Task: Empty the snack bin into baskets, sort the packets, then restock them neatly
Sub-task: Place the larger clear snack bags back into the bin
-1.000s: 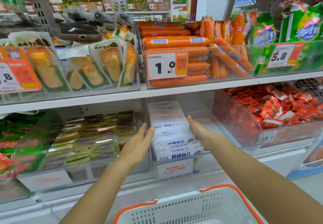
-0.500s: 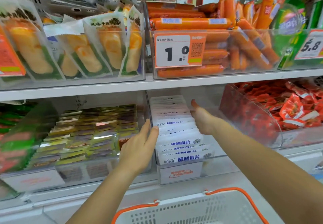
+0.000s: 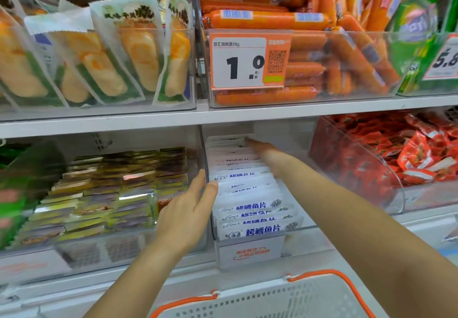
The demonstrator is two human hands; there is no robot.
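Snack packets (image 3: 250,193), white with blue print, stand in a tight front-to-back row inside a narrow clear bin (image 3: 250,253) on the lower shelf (image 3: 173,119), middle of my view. I see my left hand (image 3: 188,216) at the near left side of that row, fingers (image 3: 210,188) straight and together, thumb side up, flat against the bin's left wall; it holds nothing. My right hand (image 3: 262,151) reaches far along the right side of the row toward the back packets, arm stretched out from the near right. Its fingers look extended and lie against the packet edges, though blur keeps me from telling whether they pinch any.

Left of the bin sits a wider clear bin of dark, foil-edged packets (image 3: 119,193). Right of it, a clear bin holds red wrappers (image 3: 409,154). On the shelf above, orange sausages (image 3: 272,20) fill a bin bearing a price tag (image 3: 247,62) marked 1.0, and pale yellow pouches (image 3: 128,52) stand to its left. A white basket (image 3: 272,303) with an orange rim sits at the near bottom edge.
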